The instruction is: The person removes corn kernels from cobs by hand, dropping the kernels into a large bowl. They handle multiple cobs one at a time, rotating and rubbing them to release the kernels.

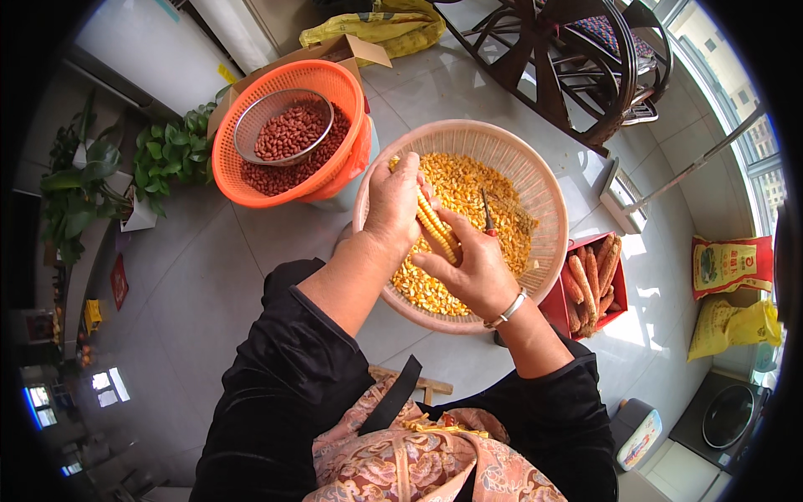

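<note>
An ear of yellow corn [437, 227] is held at a slant over a round pink plastic basket [544, 182]. My left hand [394, 197] is closed around its upper part. The fingers and thumb of my right hand [473, 263] rest about its lower end; a silver bracelet circles that wrist. Part of the ear shows bare of kernels near the right fingers. Loose corn kernels [433, 295] cover the basket's bottom. A pointed metal tool with a red handle [490, 216] lies on the kernels, just above my right hand.
Left of the basket, an orange colander [229, 182] holds red beans and a metal sieve [237, 141]. At the right stands a red box [621, 301] of shelled corn cobs [590, 279]. Farther off are a dark rocking chair [533, 81], a long-handled dustpan [621, 194] and potted plants [166, 150].
</note>
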Action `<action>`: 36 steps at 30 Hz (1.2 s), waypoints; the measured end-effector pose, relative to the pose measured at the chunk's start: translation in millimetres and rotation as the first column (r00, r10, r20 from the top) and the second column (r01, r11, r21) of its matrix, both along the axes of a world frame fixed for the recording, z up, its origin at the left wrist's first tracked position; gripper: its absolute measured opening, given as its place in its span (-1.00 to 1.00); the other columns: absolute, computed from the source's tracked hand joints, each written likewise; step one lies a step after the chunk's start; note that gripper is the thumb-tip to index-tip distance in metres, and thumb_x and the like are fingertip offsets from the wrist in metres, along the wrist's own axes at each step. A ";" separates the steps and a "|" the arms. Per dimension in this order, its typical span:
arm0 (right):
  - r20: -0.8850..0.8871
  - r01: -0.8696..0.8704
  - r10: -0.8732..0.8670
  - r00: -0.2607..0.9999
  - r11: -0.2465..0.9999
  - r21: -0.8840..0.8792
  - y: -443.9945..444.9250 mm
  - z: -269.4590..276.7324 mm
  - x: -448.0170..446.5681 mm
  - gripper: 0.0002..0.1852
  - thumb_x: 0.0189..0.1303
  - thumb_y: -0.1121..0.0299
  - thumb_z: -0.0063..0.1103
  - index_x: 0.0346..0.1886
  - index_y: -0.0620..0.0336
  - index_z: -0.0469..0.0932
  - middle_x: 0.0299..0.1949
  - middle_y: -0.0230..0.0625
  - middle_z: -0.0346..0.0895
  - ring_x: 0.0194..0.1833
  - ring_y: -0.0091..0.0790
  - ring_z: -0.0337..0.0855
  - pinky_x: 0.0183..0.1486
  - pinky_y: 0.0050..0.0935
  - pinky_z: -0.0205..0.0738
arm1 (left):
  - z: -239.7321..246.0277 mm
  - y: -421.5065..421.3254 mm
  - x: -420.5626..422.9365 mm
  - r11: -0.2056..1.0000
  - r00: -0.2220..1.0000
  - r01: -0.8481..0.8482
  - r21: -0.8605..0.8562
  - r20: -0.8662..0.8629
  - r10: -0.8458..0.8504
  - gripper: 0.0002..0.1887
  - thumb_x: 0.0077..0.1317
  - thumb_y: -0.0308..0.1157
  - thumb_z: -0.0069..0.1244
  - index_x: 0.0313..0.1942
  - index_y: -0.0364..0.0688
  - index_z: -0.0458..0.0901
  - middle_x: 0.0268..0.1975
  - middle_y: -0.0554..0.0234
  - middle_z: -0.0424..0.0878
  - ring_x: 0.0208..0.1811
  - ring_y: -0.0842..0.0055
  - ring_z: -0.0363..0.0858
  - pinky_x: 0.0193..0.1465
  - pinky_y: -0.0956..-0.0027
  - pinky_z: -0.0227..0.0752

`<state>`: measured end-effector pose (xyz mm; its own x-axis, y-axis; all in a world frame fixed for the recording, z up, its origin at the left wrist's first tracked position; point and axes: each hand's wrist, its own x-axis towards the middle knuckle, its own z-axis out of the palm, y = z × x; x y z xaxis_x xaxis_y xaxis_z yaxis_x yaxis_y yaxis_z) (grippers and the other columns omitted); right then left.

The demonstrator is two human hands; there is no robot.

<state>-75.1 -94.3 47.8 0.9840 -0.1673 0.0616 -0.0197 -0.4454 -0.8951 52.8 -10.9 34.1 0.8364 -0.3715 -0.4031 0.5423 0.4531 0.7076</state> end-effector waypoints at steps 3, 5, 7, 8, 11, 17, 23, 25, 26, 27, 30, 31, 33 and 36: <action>-0.078 0.000 -0.022 0.997 0.963 -0.269 1.1 -3.5 0.5 -0.39 0.19 0.10 0.38 0.13 0.37 0.42 -0.38 -0.10 0.60 -0.34 -0.30 0.66 -0.27 -0.28 0.54 | -3.3 -1.9 -6.3 0.998 0.999 0.046 0.033 -0.029 -0.045 -0.88 0.39 -0.40 -0.08 -0.28 -0.17 0.33 -0.49 0.32 0.34 -0.61 0.58 0.34 -0.60 0.43 0.32; -0.163 -0.062 0.044 0.986 0.992 -0.109 -1.0 -3.3 1.1 -0.53 0.26 0.11 0.31 -0.05 0.36 0.46 -0.43 -0.10 0.59 -0.41 -0.25 0.65 -0.36 -0.29 0.53 | -5.1 0.1 -4.7 0.994 0.994 0.102 0.029 -0.038 -0.101 -0.86 0.43 -0.38 -0.11 -0.23 -0.19 0.28 -0.49 0.30 0.33 -0.62 0.58 0.35 -0.63 0.40 0.32; -0.298 -0.039 0.070 0.952 0.993 0.110 -1.7 -2.1 0.7 -0.54 0.29 0.11 0.26 -0.05 0.38 0.46 -0.44 -0.03 0.58 -0.41 -0.15 0.64 -0.35 -0.27 0.50 | -7.1 -1.0 -4.7 0.995 0.994 0.102 0.012 -0.044 -0.101 -0.86 0.42 -0.38 -0.11 -0.25 -0.18 0.27 -0.49 0.30 0.32 -0.63 0.58 0.33 -0.64 0.40 0.31; -0.327 -0.030 0.074 0.942 0.990 0.137 -2.2 -1.5 0.6 -0.57 0.31 0.11 0.23 -0.06 0.36 0.46 -0.46 -0.08 0.56 -0.45 -0.19 0.61 -0.40 -0.32 0.46 | -7.8 -1.3 -4.8 0.994 0.993 0.104 0.013 -0.054 -0.103 -0.85 0.42 -0.38 -0.11 -0.26 -0.17 0.26 -0.49 0.30 0.32 -0.63 0.59 0.33 -0.65 0.40 0.30; -0.303 -0.054 0.126 0.945 0.971 0.234 -3.3 -0.8 1.2 -0.70 0.40 0.15 0.13 -0.10 0.20 0.43 -0.58 -0.46 0.43 -0.68 -0.63 0.44 -0.69 -0.60 0.29 | -8.1 -1.8 -5.2 0.995 0.994 0.102 -0.002 -0.046 -0.102 -0.86 0.39 -0.41 -0.12 -0.28 -0.15 0.25 -0.50 0.31 0.31 -0.64 0.59 0.30 -0.65 0.39 0.29; -0.378 -0.047 0.232 0.896 0.897 0.439 -8.4 0.3 2.7 -0.70 0.42 0.16 0.11 -0.02 0.20 0.40 -0.60 -0.46 0.42 -0.73 -0.62 0.38 -0.73 -0.61 0.23 | -4.7 -3.3 -9.9 0.999 0.995 0.053 0.010 -0.089 -0.052 -0.80 0.35 -0.46 -0.10 -0.42 -0.13 0.25 -0.57 0.35 0.27 -0.67 0.58 0.23 -0.64 0.41 0.25; -0.386 -0.019 0.344 0.856 0.767 0.642 -17.8 7.0 3.2 -0.66 0.40 0.17 0.15 0.03 0.22 0.39 -0.62 -0.43 0.42 -0.73 -0.57 0.39 -0.72 -0.53 0.29 | -1.7 -0.1 -6.4 0.992 0.988 0.119 -0.048 -0.092 -0.123 -0.79 0.35 -0.44 -0.10 -0.45 -0.12 0.26 -0.58 0.34 0.28 -0.67 0.58 0.23 -0.65 0.42 0.23; -0.368 -0.013 0.311 0.876 0.778 0.628 -14.8 5.9 3.0 -0.66 0.40 0.16 0.16 0.01 0.23 0.41 -0.61 -0.43 0.43 -0.74 -0.56 0.39 -0.73 -0.52 0.29 | -1.9 -1.0 -5.4 0.994 0.991 0.111 -0.025 -0.078 -0.113 -0.79 0.35 -0.43 -0.10 -0.45 -0.12 0.26 -0.59 0.34 0.28 -0.67 0.58 0.23 -0.64 0.42 0.24; -0.387 0.010 0.284 0.877 0.795 0.607 -12.9 4.8 3.8 -0.64 0.38 0.17 0.17 0.02 0.24 0.40 -0.62 -0.42 0.44 -0.74 -0.56 0.41 -0.74 -0.54 0.29 | -2.4 -1.0 -5.2 0.994 0.992 0.108 -0.025 -0.065 -0.109 -0.79 0.35 -0.42 -0.10 -0.46 -0.11 0.26 -0.59 0.34 0.27 -0.67 0.58 0.24 -0.64 0.42 0.24; -0.392 0.025 0.271 0.879 0.795 0.606 -10.9 3.4 4.8 -0.63 0.37 0.17 0.18 0.03 0.24 0.40 -0.62 -0.41 0.44 -0.74 -0.56 0.42 -0.75 -0.56 0.28 | -3.0 -0.3 -4.1 0.993 0.991 0.116 -0.022 -0.061 -0.117 -0.81 0.36 -0.42 -0.10 -0.41 -0.12 0.25 -0.57 0.34 0.28 -0.68 0.59 0.25 -0.65 0.42 0.26; -0.379 0.027 0.185 0.907 0.871 0.490 -8.4 1.8 5.4 -0.56 0.28 0.12 0.30 -0.01 0.28 0.44 -0.55 -0.32 0.51 -0.66 -0.50 0.50 -0.65 -0.51 0.37 | -6.0 0.5 -1.2 0.991 0.992 0.125 -0.042 -0.020 -0.125 -0.86 0.39 -0.42 -0.11 -0.29 -0.15 0.26 -0.54 0.32 0.31 -0.67 0.60 0.31 -0.67 0.41 0.30; -0.371 0.030 0.152 0.916 0.898 0.440 -8.2 2.0 5.7 -0.53 0.25 0.09 0.34 -0.03 0.30 0.47 -0.52 -0.28 0.55 -0.62 -0.48 0.53 -0.59 -0.47 0.43 | -7.6 0.0 -1.5 0.993 0.994 0.108 -0.040 -0.003 -0.108 -0.86 0.39 -0.42 -0.09 -0.27 -0.17 0.27 -0.53 0.32 0.32 -0.66 0.59 0.32 -0.65 0.41 0.33; -0.313 -0.027 0.091 0.945 0.978 0.205 -8.4 3.1 7.1 -0.45 0.16 0.04 0.41 -0.06 0.35 0.48 -0.48 -0.17 0.58 -0.52 -0.39 0.59 -0.47 -0.40 0.49 | -10.9 0.0 -2.8 0.993 0.993 0.116 -0.038 0.008 -0.116 -0.86 0.39 -0.42 -0.07 -0.24 -0.19 0.29 -0.52 0.30 0.34 -0.64 0.57 0.36 -0.62 0.40 0.37; -0.306 -0.053 0.074 0.949 0.996 0.078 -10.3 5.4 8.8 -0.38 0.07 -0.02 0.46 -0.12 0.40 0.50 -0.43 -0.05 0.60 -0.41 -0.27 0.65 -0.31 -0.30 0.52 | -14.9 -0.4 -6.6 0.984 0.985 0.172 -0.037 -0.026 -0.173 -0.83 0.38 -0.42 -0.02 -0.19 -0.21 0.31 -0.49 0.28 0.38 -0.61 0.53 0.43 -0.57 0.39 0.43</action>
